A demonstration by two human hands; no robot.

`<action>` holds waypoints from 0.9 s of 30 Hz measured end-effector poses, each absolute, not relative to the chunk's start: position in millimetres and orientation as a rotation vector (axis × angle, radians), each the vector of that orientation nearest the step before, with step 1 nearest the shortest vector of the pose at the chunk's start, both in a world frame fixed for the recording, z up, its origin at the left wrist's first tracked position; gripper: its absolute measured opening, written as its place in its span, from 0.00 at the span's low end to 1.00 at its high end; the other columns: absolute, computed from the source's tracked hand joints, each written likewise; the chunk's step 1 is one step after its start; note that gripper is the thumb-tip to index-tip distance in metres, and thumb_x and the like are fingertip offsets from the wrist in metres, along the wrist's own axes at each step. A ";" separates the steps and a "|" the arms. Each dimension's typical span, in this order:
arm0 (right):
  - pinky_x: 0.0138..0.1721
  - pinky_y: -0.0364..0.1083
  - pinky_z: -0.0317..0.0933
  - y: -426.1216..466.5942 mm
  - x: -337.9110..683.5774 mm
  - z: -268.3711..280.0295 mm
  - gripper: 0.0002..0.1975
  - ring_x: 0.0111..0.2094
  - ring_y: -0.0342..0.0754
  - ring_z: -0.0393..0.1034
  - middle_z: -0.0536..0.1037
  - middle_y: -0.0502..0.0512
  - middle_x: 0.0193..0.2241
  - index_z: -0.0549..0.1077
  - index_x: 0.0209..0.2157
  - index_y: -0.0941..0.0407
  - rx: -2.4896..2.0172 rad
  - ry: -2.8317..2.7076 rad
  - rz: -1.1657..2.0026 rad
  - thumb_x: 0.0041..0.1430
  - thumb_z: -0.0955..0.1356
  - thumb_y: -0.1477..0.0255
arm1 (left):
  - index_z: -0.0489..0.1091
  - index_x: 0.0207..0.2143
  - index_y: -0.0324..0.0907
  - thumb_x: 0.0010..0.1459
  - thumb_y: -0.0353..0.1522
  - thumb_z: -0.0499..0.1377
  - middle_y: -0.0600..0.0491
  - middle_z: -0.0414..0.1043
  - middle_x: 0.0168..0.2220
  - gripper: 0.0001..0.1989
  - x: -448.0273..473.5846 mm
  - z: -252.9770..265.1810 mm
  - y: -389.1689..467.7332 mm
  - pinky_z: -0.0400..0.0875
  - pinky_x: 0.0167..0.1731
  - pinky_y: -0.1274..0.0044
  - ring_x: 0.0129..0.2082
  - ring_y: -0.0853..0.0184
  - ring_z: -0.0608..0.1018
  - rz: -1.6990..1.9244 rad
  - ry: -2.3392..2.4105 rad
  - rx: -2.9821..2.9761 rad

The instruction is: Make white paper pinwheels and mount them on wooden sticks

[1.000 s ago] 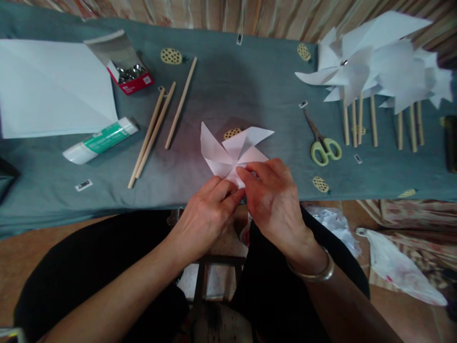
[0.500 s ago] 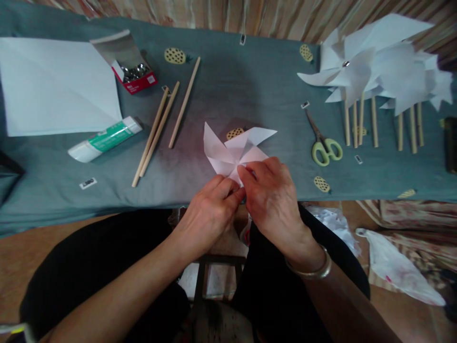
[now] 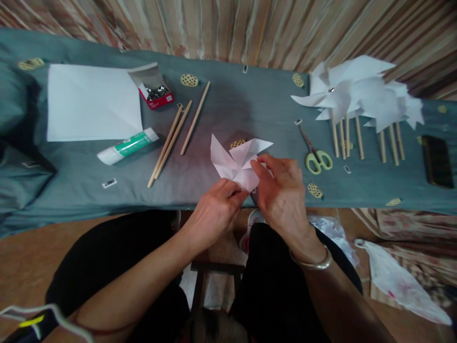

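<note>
Left hand (image 3: 218,205) pinching the near edge of a white paper pinwheel (image 3: 238,167), right hand (image 3: 283,190) holding its right blade, pinwheel just ahead of both hands on the worktop (image 3: 235,105), scissors (image 3: 312,149) off right, wooden sticks (image 3: 173,139) off left

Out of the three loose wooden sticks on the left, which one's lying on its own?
The rightmost stick, nearest the paper pinwheel. It lies apart, whereas the other two sticks lie close together further left.
</note>
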State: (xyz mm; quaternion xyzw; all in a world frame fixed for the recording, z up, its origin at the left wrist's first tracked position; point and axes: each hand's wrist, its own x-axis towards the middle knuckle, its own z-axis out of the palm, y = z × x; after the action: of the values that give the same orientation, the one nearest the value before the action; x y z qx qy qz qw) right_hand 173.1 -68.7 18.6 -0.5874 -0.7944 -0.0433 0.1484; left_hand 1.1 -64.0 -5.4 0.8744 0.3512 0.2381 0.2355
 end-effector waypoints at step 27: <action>0.59 0.58 0.53 -67.0 167.3 -2.4 0.18 0.70 0.58 0.42 0.59 0.63 0.66 0.70 0.54 0.57 -1.694 -2.433 -0.091 0.68 0.57 0.74 | 0.74 0.41 0.33 0.64 0.27 0.55 0.44 0.74 0.41 0.09 0.9 -0.2 -63.2 0.77 0.42 0.68 0.42 0.60 0.74 0.684 0.967 2.330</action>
State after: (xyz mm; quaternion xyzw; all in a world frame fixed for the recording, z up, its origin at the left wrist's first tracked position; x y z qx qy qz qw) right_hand 167.3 -67.0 -2.4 -0.5688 -0.8172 -0.0305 0.0877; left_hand 0.9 -63.2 -0.2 0.8606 0.3573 0.2528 0.2605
